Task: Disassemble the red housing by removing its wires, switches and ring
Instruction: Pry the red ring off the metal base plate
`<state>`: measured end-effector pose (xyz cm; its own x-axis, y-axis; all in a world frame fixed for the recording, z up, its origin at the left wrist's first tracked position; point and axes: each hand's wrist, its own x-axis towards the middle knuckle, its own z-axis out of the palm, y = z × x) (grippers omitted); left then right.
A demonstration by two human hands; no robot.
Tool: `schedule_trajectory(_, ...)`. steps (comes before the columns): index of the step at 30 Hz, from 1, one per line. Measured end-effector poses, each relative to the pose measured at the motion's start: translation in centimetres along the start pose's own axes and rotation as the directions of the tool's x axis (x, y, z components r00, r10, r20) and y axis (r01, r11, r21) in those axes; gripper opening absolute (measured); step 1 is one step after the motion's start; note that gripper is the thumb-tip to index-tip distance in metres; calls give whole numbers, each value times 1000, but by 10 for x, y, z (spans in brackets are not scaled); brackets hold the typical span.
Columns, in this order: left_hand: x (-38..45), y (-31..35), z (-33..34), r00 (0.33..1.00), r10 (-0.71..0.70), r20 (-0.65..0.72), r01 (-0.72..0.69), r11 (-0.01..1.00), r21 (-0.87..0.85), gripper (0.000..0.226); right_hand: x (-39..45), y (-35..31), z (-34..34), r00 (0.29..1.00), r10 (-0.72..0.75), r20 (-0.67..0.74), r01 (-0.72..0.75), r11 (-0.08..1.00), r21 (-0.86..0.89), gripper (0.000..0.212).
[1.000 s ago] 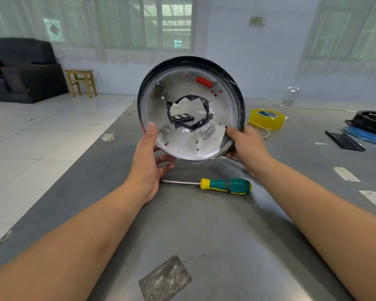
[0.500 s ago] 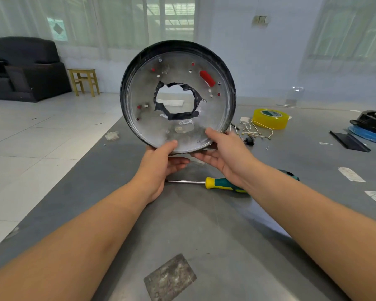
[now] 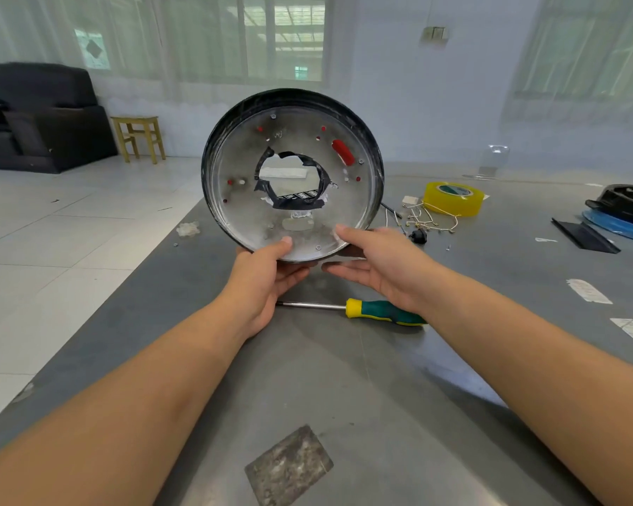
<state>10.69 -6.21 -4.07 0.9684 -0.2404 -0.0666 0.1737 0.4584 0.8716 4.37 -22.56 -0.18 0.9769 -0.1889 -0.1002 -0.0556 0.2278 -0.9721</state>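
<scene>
The round housing [image 3: 293, 177] is standing on edge above the grey tabletop [image 3: 344, 378], its flat silver inner face turning toward the camera and its axis running near to far, so the disc's plane is lying roughly left to right and tilting slightly back. A dark rim is circling the face, red is showing through small holes and one oblong slot at the upper right, and a ragged central opening edged with black tape [image 3: 293, 202] is letting the floor beyond show through. The left hand [image 3: 267, 275] is gripping the lower edge, thumb pressing on the face and fingers curling behind. The right hand [image 3: 377, 264] is lying beside it at the lower right edge, thumb tip touching the face and fingers reaching under the rim; whether those fingers are really grasping is not clear. Just nearer than the hands, a screwdriver [image 3: 366, 310] with a yellow and green handle is lying left to right on the table. To the right, behind the right hand, loose wires [image 3: 428, 217] and a small black part are resting near a roll of yellow tape [image 3: 454, 199]. Far right, black parts [image 3: 625, 202] are sitting over something blue. The table's left edge is running diagonally beside the tiled floor, and bare tabletop is stretching near the camera.
</scene>
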Motion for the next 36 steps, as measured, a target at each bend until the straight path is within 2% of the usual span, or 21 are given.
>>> schedule_trajectory(2,1,1,0,1000,1,-23,-2,1000,-26,42,-4,-6,-7,996,-73,-47,58,962,-268,32)
schedule_trajectory(3,2,1,0,1000,-4,-29,3,999,-32,43,-8,-6,-13,984,-173,-47,130,867,-481,30)
schedule_trajectory(5,3,1,0,999,-13,-33,12,999,-39,43,-20,0,-29,917,-393,72,278,500,-820,33)
schedule_trajectory(7,4,0,-1,999,-14,-34,12,999,-42,43,-37,12,-47,877,-416,238,343,197,-919,52)
schedule_trajectory(9,5,-1,-1,999,-5,-34,4,999,-34,44,-50,26,-63,876,-327,355,374,-4,-927,64)
schedule_trajectory(10,6,-2,-1,999,0,-33,0,1000,-28,45,-53,30,-69,877,-286,386,385,-62,-921,63)
schedule_trajectory(11,7,-2,-1,1000,4,-30,-4,1000,-22,45,-53,33,-73,875,-267,404,398,-80,-914,60)
schedule_trajectory(16,8,-5,-3,999,27,-33,-28,1000,-11,43,-46,35,-72,855,-290,430,440,-32,-897,41)
schedule_trajectory(20,10,-4,-7,999,16,-33,-17,999,-47,37,-46,35,-74,845,-298,445,462,-14,-887,40)
schedule_trajectory(24,11,-2,-9,999,-9,-45,4,994,-109,49,-49,33,-77,830,-350,433,469,19,-883,42)
schedule_trajectory(30,12,-1,-10,997,-26,-73,16,992,-125,49,-48,38,-81,825,-510,242,362,149,-920,30)
schedule_trajectory(36,11,-2,-9,998,-5,-61,0,996,-89,48,-47,42,-78,836,-519,179,296,152,-943,34)
